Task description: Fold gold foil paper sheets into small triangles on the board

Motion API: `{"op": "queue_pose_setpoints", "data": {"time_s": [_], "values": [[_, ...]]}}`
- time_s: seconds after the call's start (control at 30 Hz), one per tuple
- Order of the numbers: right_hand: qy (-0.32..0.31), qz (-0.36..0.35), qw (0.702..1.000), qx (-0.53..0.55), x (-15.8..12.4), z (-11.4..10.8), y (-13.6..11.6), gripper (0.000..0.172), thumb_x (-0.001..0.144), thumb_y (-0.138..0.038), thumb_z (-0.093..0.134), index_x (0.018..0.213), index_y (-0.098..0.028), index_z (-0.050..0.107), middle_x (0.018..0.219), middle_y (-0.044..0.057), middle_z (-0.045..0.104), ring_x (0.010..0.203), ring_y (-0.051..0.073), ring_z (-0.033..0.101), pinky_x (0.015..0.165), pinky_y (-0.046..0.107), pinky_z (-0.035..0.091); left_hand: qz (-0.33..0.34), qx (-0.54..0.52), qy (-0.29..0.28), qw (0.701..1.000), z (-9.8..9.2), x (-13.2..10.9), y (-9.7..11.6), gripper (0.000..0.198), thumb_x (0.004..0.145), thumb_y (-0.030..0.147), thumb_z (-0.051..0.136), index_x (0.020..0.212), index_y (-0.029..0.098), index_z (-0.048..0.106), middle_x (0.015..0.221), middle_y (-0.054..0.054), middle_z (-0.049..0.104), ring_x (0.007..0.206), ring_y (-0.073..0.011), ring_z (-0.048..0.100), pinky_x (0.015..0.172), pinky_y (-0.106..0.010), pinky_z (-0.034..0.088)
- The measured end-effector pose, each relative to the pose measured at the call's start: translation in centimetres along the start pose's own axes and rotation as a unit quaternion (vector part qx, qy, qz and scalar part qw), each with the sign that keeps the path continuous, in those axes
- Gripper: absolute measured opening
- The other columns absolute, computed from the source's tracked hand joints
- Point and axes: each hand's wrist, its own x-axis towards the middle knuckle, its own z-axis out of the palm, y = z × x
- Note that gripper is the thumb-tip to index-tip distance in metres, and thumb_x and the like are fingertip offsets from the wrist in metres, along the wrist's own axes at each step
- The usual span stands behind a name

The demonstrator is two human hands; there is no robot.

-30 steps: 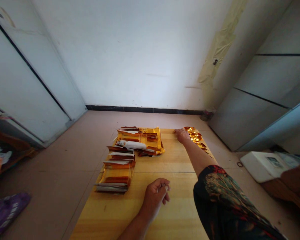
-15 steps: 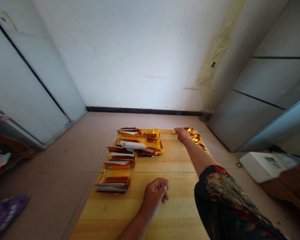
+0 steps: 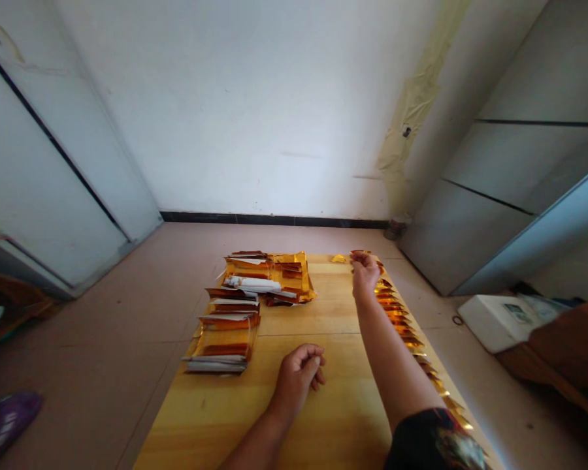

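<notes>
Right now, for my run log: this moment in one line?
left hand: curled over wooden board | right hand: near gold foil row's far end

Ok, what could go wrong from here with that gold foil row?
The row of gold foil pieces lies right along the edge of the wooden board, so pieces could slip off onto the floor. The right hand and its forearm sit close beside the row and might brush it out of line.
</notes>
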Motion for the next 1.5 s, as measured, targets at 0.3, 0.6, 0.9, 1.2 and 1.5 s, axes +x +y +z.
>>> {"op": "queue_pose_setpoints", "data": {"time_s": [0.3, 0.6, 0.9, 1.2, 1.5], "values": [[-0.264, -0.182, 0.939, -0.122, -13.0, 0.1, -0.1, 0.039, 0.07, -0.011, 0.042, 0.103, -0.021, 0.061, 0.103, 0.006, 0.064, 0.082, 0.015, 0.061, 0.079, 0.027, 0.048, 0.037, -0.013, 0.005, 0.999, -0.3, 0.0, -0.1, 0.031, 0.071, 0.038, 0.057, 0.088, 0.012, 0.059, 0.073, -0.002, 0.059, 0.051, -0.0094, 0.055, 0.043, -0.02, 0.04], [-0.262, -0.176, 0.939, -0.138, -14.3, 0.3, 0.7, 0.043, 0.071, -0.009, 0.043, 0.107, -0.022, 0.061, 0.103, 0.005, 0.063, 0.078, 0.015, 0.06, 0.079, 0.028, 0.049, 0.061, -0.008, 0.018, 0.998, -0.3, -0.1, 0.0, 0.031, 0.072, 0.039, 0.058, 0.088, 0.012, 0.059, 0.075, -0.003, 0.062, 0.052, -0.0096, 0.056, 0.045, -0.02, 0.041], [-0.265, -0.182, 0.938, -0.132, -12.3, 1.7, -1.6, 0.025, 0.082, -0.022, 0.05, 0.103, -0.022, 0.065, 0.099, 0.005, 0.063, 0.08, 0.014, 0.059, 0.077, 0.024, 0.047, 0.048, -0.017, 0.018, 0.999, -0.3, 0.0, 0.3, 0.03, 0.069, 0.037, 0.06, 0.085, 0.012, 0.058, 0.066, -0.001, 0.061, 0.048, -0.009, 0.053, 0.045, -0.02, 0.04], [-0.292, -0.158, 0.918, -0.217, -10.7, 4.6, -2.3, 0.014, 0.08, -0.022, 0.055, 0.072, -0.021, 0.067, 0.077, 0.001, 0.06, 0.072, 0.012, 0.056, 0.067, 0.02, 0.041, 0.037, -0.041, 0.024, 0.998, -0.2, 0.2, 0.3, 0.031, 0.065, 0.037, 0.064, 0.083, 0.013, 0.058, 0.069, -0.001, 0.061, 0.05, -0.0095, 0.054, 0.045, -0.021, 0.04], [-0.226, -0.113, 0.955, -0.157, -10.6, 4.3, -3.0, 0.007, 0.069, -0.023, 0.058, 0.063, -0.02, 0.057, 0.062, -0.004, 0.055, 0.061, 0.012, 0.05, 0.059, 0.02, 0.036, 0.042, -0.046, 0.025, 0.998, -0.3, 0.1, 0.3, 0.028, 0.065, 0.035, 0.063, 0.083, 0.013, 0.059, 0.07, -0.001, 0.06, 0.052, -0.01, 0.055, 0.046, -0.021, 0.04]]}}
